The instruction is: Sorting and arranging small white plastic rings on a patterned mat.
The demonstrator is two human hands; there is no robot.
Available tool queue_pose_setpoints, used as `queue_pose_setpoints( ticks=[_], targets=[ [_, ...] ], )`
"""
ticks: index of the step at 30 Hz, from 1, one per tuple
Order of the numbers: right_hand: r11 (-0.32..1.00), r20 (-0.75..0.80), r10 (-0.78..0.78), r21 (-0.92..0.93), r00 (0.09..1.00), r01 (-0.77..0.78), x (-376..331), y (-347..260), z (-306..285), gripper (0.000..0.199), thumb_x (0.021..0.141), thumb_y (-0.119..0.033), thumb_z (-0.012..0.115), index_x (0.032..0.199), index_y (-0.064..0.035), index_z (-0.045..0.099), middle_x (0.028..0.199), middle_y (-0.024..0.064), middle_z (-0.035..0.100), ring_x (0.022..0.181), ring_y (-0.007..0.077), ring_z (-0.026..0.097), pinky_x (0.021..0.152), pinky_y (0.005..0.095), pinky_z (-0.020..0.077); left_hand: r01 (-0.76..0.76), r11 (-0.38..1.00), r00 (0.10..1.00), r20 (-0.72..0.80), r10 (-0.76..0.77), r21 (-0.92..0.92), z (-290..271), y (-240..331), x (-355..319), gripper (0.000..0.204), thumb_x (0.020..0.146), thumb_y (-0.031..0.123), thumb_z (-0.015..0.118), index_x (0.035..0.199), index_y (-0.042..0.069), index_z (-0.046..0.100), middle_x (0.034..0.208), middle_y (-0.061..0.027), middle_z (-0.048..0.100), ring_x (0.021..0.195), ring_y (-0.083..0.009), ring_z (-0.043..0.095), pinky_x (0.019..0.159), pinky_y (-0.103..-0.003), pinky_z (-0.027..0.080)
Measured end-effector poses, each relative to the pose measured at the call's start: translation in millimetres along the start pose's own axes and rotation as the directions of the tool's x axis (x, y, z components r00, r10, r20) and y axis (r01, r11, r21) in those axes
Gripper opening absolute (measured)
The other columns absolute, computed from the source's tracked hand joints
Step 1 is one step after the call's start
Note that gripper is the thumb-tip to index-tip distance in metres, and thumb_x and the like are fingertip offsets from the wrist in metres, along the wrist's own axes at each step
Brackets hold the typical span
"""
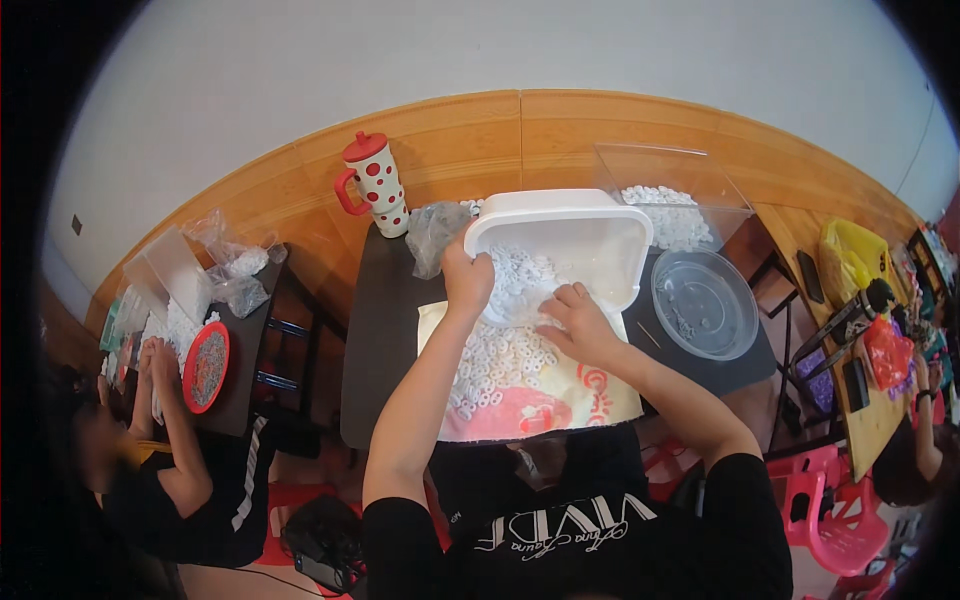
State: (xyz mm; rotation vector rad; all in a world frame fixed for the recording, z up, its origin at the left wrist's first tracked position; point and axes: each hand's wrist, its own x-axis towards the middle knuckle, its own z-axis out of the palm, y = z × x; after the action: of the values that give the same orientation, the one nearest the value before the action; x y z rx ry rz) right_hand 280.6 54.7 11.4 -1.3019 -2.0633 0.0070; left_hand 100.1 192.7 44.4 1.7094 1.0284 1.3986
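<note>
A white plastic tub [575, 213] is tipped toward me over a pale patterned cloth [620, 395]. My left hand [468, 277] is closed on the tub's left rim. Small white ring-like pieces [515, 270] lie inside against the lower side, and more loose pieces [490, 370] are spread over the cloth below. At the tub's lower edge, my right hand [578, 325] reaches among the pieces with its fingers apart and slightly bent. Its fingertips partly cover what they touch.
Right of the cloth are a round clear container [705, 305] and a thin stick [648, 334]. Behind stand a clear box [672, 180] with white pieces, a grey plastic bag [437, 235] and a dotted tumbler [377, 185]. Co-workers sit both sides; a red tray [207, 367] is left.
</note>
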Motion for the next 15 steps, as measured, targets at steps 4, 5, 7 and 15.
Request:
queue_pose_setpoints(
  ticks=[4,5,7,15],
  targets=[
    [0.994,-0.034,-0.11,0.02,0.993,0.11,-19,-12,-16,0.03,0.078,-0.015,0.077,0.103,-0.0045,0.065,0.108,0.0168,0.056,0.095,0.0384,0.053,0.083,0.0456,0.0445,0.052,0.999,0.999,0.007,-0.052,-0.014,-1,6,-2,0.053,0.073,-0.006,0.047,0.123,-0.002,0.065,0.107,-0.022,0.071,0.105,-0.0307,0.068,0.094,-0.036,0.049],
    [0.992,0.008,-0.121,0.031,0.993,0.121,-22,-18,-23,0.03,0.078,-0.013,0.077,0.104,-0.0042,0.065,0.108,0.0174,0.057,0.096,0.0387,0.054,0.083,0.0463,0.0451,0.056,0.998,0.998,-0.001,-0.056,-0.012,-4,4,-2,0.053,0.073,-0.006,0.047,0.123,-0.002,0.065,0.107,-0.022,0.071,0.105,-0.0307,0.068,0.094,-0.036,0.049],
    [0.991,0.045,-0.129,0.035,0.991,0.127,-21,-15,-28,0.029,0.079,-0.012,0.076,0.105,-0.0039,0.066,0.109,0.018,0.058,0.097,0.039,0.054,0.083,0.0469,0.0458,0.003,0.998,1.0,0.002,-0.004,0.066,-1,4,0,0.052,0.073,-0.006,0.047,0.121,-0.002,0.066,0.104,-0.0213,0.072,0.102,-0.0298,0.069,0.092,-0.036,0.05],
    [0.984,-0.029,0.179,0.023,0.983,-0.179,54,69,13,0.03,0.085,-0.029,0.072,0.108,-0.0097,0.07,0.107,0.017,0.062,0.109,0.0375,0.057,0.092,0.0459,0.046,0.035,0.998,0.999,0.011,-0.035,-0.048,2,8,1,0.049,0.071,-0.005,0.046,0.115,-0.003,0.068,0.094,-0.0207,0.072,0.091,-0.0293,0.07,0.084,-0.037,0.051]
  ],
)
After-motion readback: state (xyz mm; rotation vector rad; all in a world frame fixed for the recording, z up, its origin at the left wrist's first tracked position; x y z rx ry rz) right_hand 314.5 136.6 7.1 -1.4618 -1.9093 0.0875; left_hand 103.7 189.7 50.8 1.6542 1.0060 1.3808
